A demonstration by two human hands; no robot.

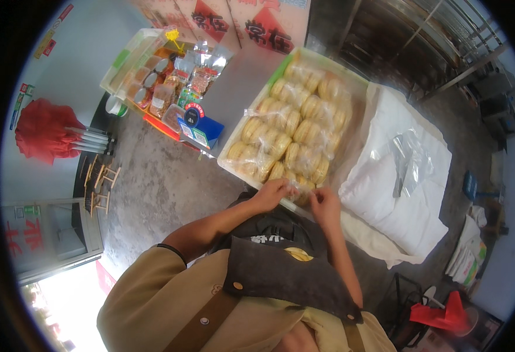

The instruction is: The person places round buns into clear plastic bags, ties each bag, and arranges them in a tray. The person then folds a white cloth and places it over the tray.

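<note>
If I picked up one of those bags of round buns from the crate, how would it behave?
The bag would probably crinkle and flex, since its plastic looks thin and wrinkled. Its shiny surface might feel slippery. The buns inside may tip or shift together, being rounded and loosely wrapped.

Buns (264,136) in a tray (232,137); jars (142,95) to its left, plastic bags (412,161) on cloth (371,185) to its right

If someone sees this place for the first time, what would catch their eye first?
Probably the many round, pale-yellow buns in clear bags, filling the big tray at the centre, with the left hand and right hand at its near end. Next may come the puffy white cloth right of the tray, then the red fabric by the left wall.
</note>
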